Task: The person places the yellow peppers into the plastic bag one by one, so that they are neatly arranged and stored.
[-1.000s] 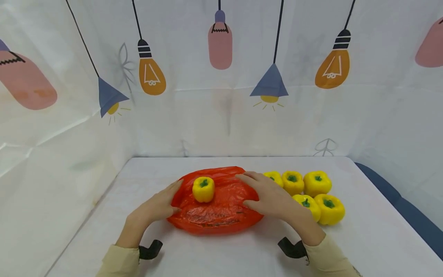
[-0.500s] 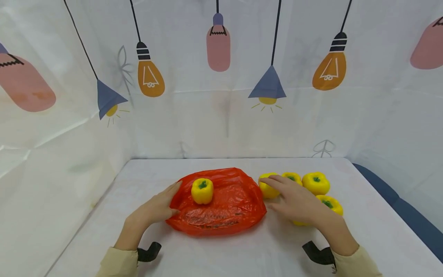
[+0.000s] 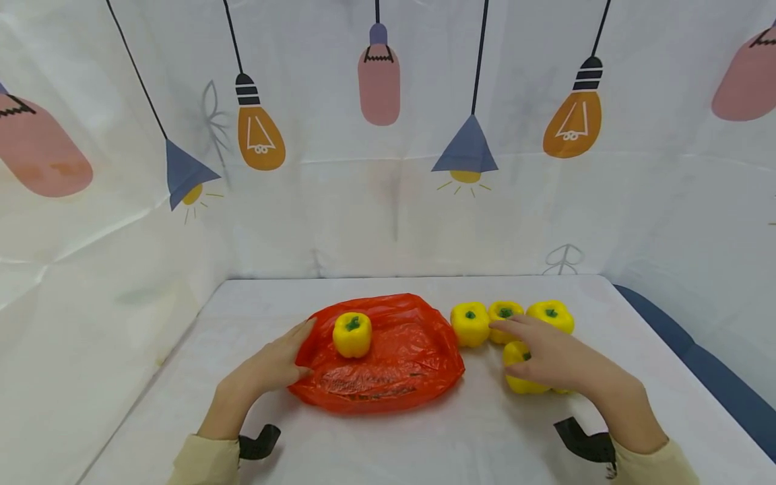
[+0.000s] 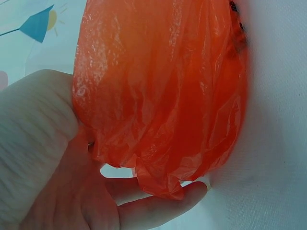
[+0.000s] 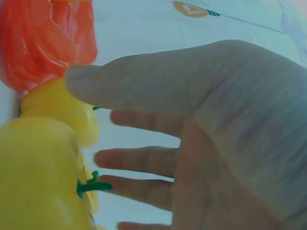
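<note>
Red bag (image 3: 400,357): brace lightly, left hand (image 3: 274,360) loose against end. Yellow pepper (image 3: 515,353): best cupped by its sides, right hand (image 3: 554,350) spread apart, holding nothing.

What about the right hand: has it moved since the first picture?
Yes, rightward. In the head view, the right hand was roughly below the rightmost printed blue lamp; now it is well right of it.

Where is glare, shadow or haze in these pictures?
Head view: glints on the red bag, soft shadow below; left wrist view: speckled glare on the red bag, shadow on the white table beside it; right wrist view: hazy, the right hand dim.
</note>
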`<action>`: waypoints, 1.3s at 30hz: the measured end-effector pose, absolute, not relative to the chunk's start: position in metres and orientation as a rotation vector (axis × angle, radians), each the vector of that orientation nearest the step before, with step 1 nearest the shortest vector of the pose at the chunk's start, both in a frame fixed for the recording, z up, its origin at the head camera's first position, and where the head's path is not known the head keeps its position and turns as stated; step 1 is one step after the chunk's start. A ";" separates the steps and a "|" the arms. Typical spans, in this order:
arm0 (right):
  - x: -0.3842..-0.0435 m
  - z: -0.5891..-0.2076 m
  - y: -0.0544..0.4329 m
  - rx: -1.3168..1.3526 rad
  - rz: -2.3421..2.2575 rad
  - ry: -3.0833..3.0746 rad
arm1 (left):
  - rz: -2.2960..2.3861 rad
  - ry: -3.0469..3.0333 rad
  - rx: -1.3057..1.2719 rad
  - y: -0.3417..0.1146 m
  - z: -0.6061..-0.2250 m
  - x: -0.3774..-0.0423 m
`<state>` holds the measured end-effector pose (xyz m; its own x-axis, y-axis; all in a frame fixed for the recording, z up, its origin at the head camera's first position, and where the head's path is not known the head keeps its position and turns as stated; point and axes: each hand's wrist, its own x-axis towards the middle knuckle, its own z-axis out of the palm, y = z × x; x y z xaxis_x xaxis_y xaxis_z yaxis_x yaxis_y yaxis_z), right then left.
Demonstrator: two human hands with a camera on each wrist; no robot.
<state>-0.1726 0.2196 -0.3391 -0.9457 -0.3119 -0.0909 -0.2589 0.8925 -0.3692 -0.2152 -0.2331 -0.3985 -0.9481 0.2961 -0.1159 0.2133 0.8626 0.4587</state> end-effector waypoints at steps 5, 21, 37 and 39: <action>-0.172 -0.340 0.228 -0.393 -0.510 2.860 | 0.662 2.864 0.419 -0.234 -0.398 -0.216; -0.176 -0.353 0.232 -0.421 -0.457 2.828 | 0.654 2.867 0.424 -0.233 -0.398 -0.218; -0.179 -0.346 0.214 -0.413 -0.595 2.819 | 0.684 2.853 0.440 -0.234 -0.397 -0.215; -0.178 -0.344 0.212 -0.425 -0.610 2.818 | 0.685 2.852 0.439 -0.234 -0.397 -0.215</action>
<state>-0.1785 0.2125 -0.3440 -0.9325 -0.3253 -0.1571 -0.2311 0.8715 -0.4325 -0.2149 -0.2340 -0.3972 -0.9411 0.3229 -0.0999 0.2423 0.8506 0.4668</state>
